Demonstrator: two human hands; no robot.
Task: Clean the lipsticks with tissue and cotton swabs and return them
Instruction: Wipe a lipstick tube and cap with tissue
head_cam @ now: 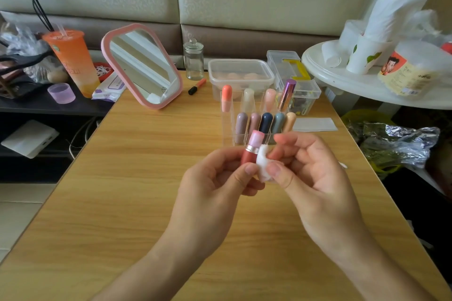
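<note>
My left hand (215,176) grips a lipstick (252,147) with a reddish body, a silver band and a pink top, held upright above the wooden table (122,202). My right hand (308,171) pinches a small wad of white tissue (263,162) against the lipstick's side. Just behind my hands stands a clear acrylic organizer (227,129) with several capsule-shaped lipsticks in it, among them a navy one (266,122) and a purple-and-gold one (286,95). A cotton swab tip (343,165) shows just beyond my right hand.
A pink-framed mirror (143,65) leans at the back left beside an orange drink cup (73,61). A glass jar (193,61), a loose lip pen (197,86) and clear plastic boxes (241,73) sit behind the organizer. A white round table (367,80) with tissues stands at right.
</note>
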